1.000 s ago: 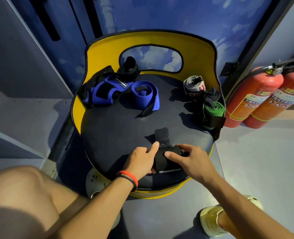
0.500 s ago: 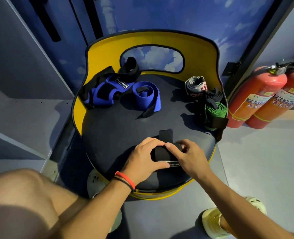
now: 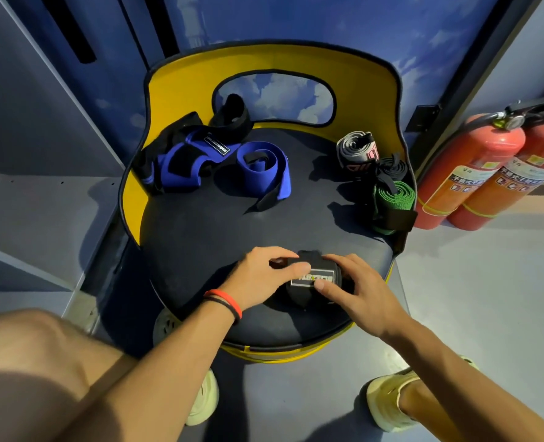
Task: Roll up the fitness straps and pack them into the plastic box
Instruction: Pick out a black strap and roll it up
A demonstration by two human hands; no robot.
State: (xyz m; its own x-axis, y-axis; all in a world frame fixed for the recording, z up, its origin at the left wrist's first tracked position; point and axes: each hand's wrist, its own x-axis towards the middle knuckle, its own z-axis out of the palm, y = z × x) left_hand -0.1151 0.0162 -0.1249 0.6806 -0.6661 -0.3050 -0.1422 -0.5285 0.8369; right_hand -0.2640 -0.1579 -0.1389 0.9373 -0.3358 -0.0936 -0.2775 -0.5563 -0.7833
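Black strap roll (image 3: 312, 279): front of chair seat (image 3: 200, 237), gripped by left hand (image 3: 258, 279) and right hand (image 3: 357, 291), fingers curled round it. Behind: loose blue straps (image 3: 261, 170) at left, rolled grey (image 3: 357, 149), black (image 3: 392, 167) and green rolls (image 3: 392, 199) at right edge. Two fire extinguishers (image 3: 475, 173) stand on the floor beside the chair.

Both bare forearms reach forward and converge. The left hand (image 3: 261, 277) curls its fingers (image 3: 296, 268) over the black strap roll (image 3: 326, 273); the right hand (image 3: 360, 290) grips its other side, thumb on top.

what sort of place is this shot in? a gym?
Probably a gym corner or changing area, indoors, though that is not certain. Clues: fitness gear such as the rolled green strap and the black strap, laid out on a yellow-backed chair; two red fire extinguishers on the floor; a cloud-printed wall.
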